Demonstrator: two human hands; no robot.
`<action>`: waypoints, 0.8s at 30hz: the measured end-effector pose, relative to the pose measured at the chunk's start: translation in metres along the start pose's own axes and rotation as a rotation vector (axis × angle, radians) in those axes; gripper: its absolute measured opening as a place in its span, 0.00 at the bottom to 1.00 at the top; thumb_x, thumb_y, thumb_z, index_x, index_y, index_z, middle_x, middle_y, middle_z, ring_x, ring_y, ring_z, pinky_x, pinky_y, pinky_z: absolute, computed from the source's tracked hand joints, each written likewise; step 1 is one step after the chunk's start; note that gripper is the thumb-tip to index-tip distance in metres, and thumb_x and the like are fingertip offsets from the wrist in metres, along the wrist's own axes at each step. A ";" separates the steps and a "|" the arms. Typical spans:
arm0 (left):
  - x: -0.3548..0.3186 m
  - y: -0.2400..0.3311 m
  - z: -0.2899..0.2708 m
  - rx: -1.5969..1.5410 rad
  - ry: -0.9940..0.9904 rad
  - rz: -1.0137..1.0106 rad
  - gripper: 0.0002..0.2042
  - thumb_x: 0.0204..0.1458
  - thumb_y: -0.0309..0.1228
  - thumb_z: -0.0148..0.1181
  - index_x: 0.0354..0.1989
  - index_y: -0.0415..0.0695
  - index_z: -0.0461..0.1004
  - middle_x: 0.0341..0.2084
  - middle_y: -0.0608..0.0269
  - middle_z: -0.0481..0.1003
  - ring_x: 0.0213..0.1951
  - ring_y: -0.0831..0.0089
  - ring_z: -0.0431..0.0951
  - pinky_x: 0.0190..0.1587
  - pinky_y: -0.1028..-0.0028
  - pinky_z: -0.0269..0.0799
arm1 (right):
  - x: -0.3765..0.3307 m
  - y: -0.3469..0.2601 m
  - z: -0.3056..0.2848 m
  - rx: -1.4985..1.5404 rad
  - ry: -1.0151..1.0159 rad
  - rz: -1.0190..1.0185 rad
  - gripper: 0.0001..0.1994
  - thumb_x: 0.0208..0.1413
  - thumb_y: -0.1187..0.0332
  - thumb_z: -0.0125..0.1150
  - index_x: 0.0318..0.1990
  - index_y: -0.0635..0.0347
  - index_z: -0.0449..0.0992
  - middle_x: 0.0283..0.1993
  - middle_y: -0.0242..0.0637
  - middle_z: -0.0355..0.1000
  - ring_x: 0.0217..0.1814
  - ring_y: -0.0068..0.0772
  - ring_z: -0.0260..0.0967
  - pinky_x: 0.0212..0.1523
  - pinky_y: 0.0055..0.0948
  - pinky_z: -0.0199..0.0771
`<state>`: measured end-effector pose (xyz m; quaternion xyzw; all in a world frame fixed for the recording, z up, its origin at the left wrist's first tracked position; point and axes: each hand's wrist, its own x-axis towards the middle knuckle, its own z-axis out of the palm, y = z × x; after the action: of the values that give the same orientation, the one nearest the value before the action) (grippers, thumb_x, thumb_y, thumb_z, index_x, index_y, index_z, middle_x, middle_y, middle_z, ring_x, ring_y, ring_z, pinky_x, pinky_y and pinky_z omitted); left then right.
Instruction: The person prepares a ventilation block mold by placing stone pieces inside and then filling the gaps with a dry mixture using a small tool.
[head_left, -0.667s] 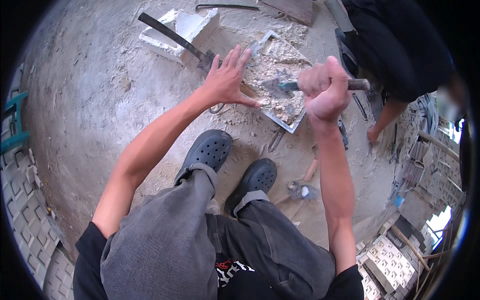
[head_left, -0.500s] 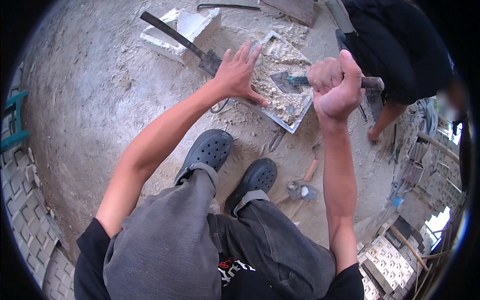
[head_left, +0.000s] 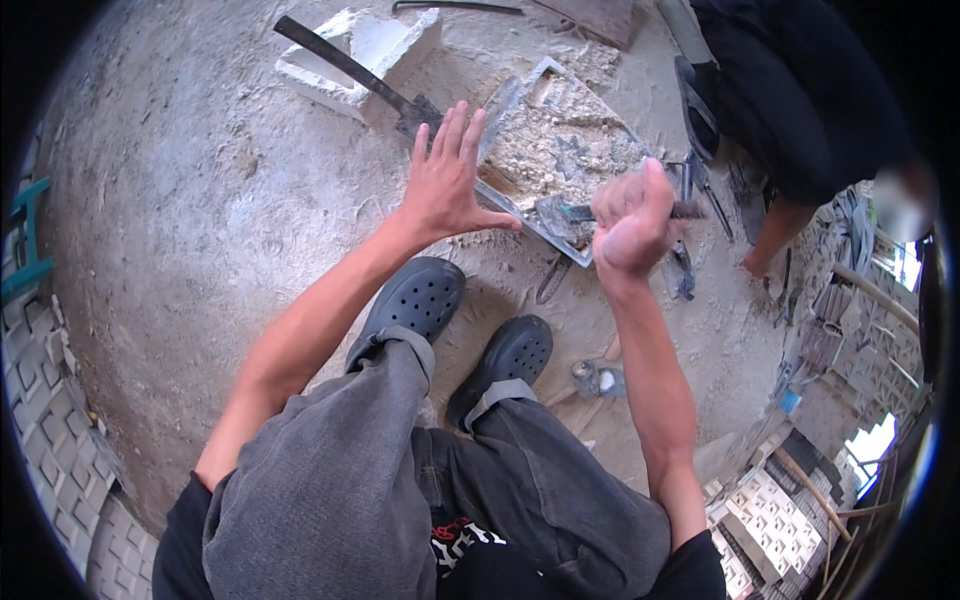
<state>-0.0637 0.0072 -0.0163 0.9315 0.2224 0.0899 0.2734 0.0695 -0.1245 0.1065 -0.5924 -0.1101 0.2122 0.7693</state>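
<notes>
My right hand (head_left: 635, 222) is wrapped round the handle of a small trowel (head_left: 558, 217). The blade is at the near corner of a shallow rectangular metal mould (head_left: 602, 104). Crumbly pale mortar mix (head_left: 565, 135) fills most of the mould, rough on top, with a few grey smooth patches. My left hand (head_left: 445, 195) hovers at the mould's left side, fingers spread and nothing in it. Just beyond it lies a long dark metal bar (head_left: 345, 65), its wider end near my fingertips.
A broken white block (head_left: 405, 45) lies behind the bar. Hammers (head_left: 598, 378) rest on the dusty floor right of my shoes (head_left: 515, 355). Another person in dark clothes (head_left: 800, 90) is close at the far right. Patterned tiles are stacked at the left (head_left: 55, 410) and lower right (head_left: 780, 515).
The trowel in my right hand has moved nearer and left, from the mould's middle to its near corner. My left hand has drawn back to the left, off the mix.
</notes>
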 end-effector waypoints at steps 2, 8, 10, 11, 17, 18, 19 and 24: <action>-0.002 0.007 0.003 0.024 0.073 0.009 0.76 0.23 0.76 0.69 0.76 0.38 0.38 0.75 0.39 0.41 0.77 0.47 0.40 0.75 0.44 0.34 | 0.005 0.003 0.009 -0.019 -0.039 -0.012 0.24 0.67 0.65 0.50 0.15 0.51 0.55 0.12 0.23 0.50 0.12 0.17 0.43 0.15 0.27 0.42; 0.017 0.029 0.007 0.058 0.047 0.015 0.76 0.22 0.76 0.70 0.76 0.40 0.38 0.75 0.40 0.42 0.77 0.47 0.38 0.75 0.44 0.32 | 0.016 0.002 0.023 0.032 -0.069 0.039 0.26 0.67 0.63 0.49 0.14 0.49 0.51 0.11 0.24 0.46 0.12 0.20 0.39 0.16 0.29 0.41; 0.025 0.022 0.008 0.070 0.032 -0.035 0.77 0.21 0.77 0.69 0.76 0.40 0.38 0.75 0.40 0.42 0.77 0.47 0.38 0.75 0.44 0.33 | 0.021 0.001 0.025 0.013 -0.125 0.027 0.26 0.68 0.61 0.45 0.14 0.48 0.48 0.11 0.24 0.43 0.12 0.21 0.35 0.17 0.30 0.40; 0.027 0.018 0.008 0.076 0.025 -0.061 0.77 0.21 0.77 0.69 0.76 0.40 0.38 0.75 0.40 0.42 0.77 0.46 0.38 0.75 0.43 0.33 | 0.023 -0.004 0.022 0.028 -0.190 -0.010 0.26 0.68 0.61 0.44 0.14 0.48 0.48 0.11 0.24 0.43 0.12 0.21 0.35 0.17 0.30 0.40; 0.017 0.000 -0.003 0.029 -0.071 0.061 0.77 0.21 0.75 0.72 0.76 0.39 0.38 0.75 0.41 0.43 0.77 0.47 0.41 0.75 0.45 0.37 | 0.023 -0.014 0.016 0.135 -0.532 -0.203 0.25 0.72 0.61 0.38 0.16 0.51 0.52 0.13 0.24 0.47 0.13 0.20 0.38 0.17 0.29 0.44; 0.016 -0.002 -0.005 0.021 -0.070 0.051 0.77 0.21 0.74 0.72 0.76 0.39 0.37 0.75 0.41 0.44 0.77 0.48 0.42 0.75 0.46 0.38 | 0.020 0.007 0.016 0.015 -0.539 -0.331 0.25 0.73 0.61 0.39 0.17 0.53 0.56 0.14 0.25 0.50 0.13 0.20 0.42 0.17 0.28 0.46; 0.012 -0.007 -0.002 0.011 -0.068 0.037 0.77 0.21 0.74 0.72 0.76 0.39 0.37 0.75 0.41 0.44 0.77 0.48 0.42 0.75 0.46 0.38 | 0.019 0.023 0.017 -0.008 -0.546 -0.243 0.25 0.72 0.63 0.42 0.17 0.55 0.58 0.14 0.25 0.52 0.14 0.19 0.45 0.16 0.27 0.47; 0.008 -0.012 0.005 -0.015 -0.021 0.014 0.78 0.19 0.75 0.71 0.76 0.38 0.38 0.74 0.39 0.46 0.76 0.46 0.46 0.74 0.44 0.41 | 0.027 0.013 0.032 -0.007 -0.622 -0.190 0.22 0.69 0.67 0.53 0.18 0.60 0.66 0.15 0.25 0.59 0.16 0.15 0.52 0.16 0.25 0.47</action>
<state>-0.0595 0.0171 -0.0266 0.9318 0.2122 0.0836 0.2822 0.0776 -0.0814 0.1006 -0.4889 -0.3955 0.3100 0.7130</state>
